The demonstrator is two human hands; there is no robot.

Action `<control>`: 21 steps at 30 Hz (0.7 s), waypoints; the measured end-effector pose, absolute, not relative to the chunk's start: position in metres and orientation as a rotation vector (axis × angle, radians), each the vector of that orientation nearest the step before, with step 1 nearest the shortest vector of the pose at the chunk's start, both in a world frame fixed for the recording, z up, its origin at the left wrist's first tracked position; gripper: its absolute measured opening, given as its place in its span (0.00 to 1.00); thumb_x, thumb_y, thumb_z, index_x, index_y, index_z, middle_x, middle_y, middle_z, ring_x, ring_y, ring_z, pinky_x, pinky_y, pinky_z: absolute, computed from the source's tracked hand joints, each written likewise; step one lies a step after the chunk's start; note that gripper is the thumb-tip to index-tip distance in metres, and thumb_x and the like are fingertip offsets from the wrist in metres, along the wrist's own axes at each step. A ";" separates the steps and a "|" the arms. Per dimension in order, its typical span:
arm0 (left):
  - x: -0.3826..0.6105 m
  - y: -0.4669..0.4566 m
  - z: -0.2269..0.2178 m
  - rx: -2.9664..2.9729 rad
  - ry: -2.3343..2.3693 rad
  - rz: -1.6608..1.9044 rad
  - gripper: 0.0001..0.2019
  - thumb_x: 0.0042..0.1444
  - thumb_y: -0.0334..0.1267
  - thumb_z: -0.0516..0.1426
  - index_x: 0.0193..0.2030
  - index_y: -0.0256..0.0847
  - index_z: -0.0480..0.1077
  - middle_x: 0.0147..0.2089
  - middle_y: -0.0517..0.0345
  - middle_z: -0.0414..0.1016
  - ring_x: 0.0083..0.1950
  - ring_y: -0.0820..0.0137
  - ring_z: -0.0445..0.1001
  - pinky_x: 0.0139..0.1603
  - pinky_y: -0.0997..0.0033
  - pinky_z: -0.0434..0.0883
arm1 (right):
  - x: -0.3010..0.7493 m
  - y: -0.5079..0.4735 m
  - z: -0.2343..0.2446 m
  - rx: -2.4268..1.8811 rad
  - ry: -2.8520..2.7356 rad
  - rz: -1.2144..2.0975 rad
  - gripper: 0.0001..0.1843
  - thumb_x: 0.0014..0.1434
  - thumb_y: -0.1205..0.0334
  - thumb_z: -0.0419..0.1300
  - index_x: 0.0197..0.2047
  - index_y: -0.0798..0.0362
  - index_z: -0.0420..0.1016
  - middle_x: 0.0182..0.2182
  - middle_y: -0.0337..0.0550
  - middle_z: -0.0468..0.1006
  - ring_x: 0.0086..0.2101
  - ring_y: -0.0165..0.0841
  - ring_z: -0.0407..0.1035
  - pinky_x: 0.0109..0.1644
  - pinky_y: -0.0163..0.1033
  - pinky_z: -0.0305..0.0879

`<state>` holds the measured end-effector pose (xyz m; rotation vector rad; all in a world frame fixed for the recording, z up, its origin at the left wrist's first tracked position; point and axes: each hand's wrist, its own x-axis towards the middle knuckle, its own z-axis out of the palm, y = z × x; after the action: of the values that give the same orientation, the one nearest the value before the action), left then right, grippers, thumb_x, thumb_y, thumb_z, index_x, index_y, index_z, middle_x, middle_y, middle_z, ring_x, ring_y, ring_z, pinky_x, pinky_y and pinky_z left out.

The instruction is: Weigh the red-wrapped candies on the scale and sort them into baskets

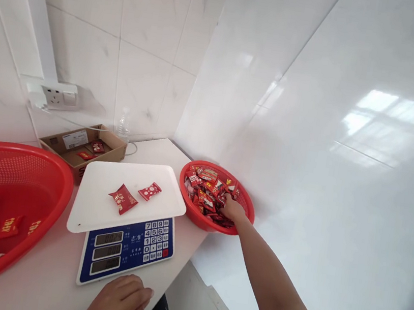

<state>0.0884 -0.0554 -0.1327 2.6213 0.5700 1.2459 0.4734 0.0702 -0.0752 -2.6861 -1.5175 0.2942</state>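
Note:
My right hand [233,210] reaches down into a red plastic basket [248,209] of small wrapped snack packets [206,200]. Its fingers are bent and closed on a red packet, with the fingertips partly hidden among the wrappers. My left hand [120,301] rests near the table's front edge, just below the digital scale [133,239]. Those fingers are curled together, and nothing shows in them. On the scale's white tray [94,190] lie a red pillow-shaped snack packet [123,200] and a smaller red packet with white dots [150,191].
At the left stands a larger red basket [61,175] with several packets inside. Behind the tray is an open cardboard box [115,148] holding red packets, beside a clear plastic bottle [123,125]. A wall socket [55,96] with a cable is above. Walls bound the table's back and right.

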 end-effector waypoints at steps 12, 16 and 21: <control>0.089 -0.056 -0.137 2.599 0.589 1.252 0.09 0.64 0.34 0.49 0.42 0.41 0.70 0.31 0.57 0.78 0.31 0.72 0.77 0.32 0.78 0.74 | 0.497 0.050 -0.051 -2.284 -1.236 0.267 0.34 0.50 0.55 0.60 0.59 0.53 0.59 0.51 0.52 0.74 0.48 0.42 0.71 0.46 0.42 0.66; 0.088 -0.056 -0.137 2.614 0.623 1.197 0.10 0.64 0.34 0.49 0.43 0.42 0.71 0.32 0.56 0.78 0.31 0.71 0.77 0.33 0.78 0.75 | 0.492 0.050 -0.043 -2.143 -1.215 0.307 0.34 0.50 0.53 0.61 0.59 0.53 0.60 0.51 0.52 0.74 0.46 0.40 0.72 0.47 0.42 0.68; 0.092 -0.054 -0.144 2.566 0.612 1.332 0.11 0.64 0.35 0.48 0.41 0.44 0.72 0.28 0.57 0.76 0.28 0.72 0.76 0.29 0.79 0.73 | 0.479 0.051 -0.040 -1.989 -1.261 0.344 0.39 0.48 0.56 0.63 0.62 0.50 0.56 0.54 0.49 0.72 0.51 0.38 0.69 0.50 0.41 0.67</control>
<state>0.0919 -0.0543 -0.1442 2.5661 0.6125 1.3318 0.4790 0.0510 -0.0396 -1.9891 -1.2607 0.3442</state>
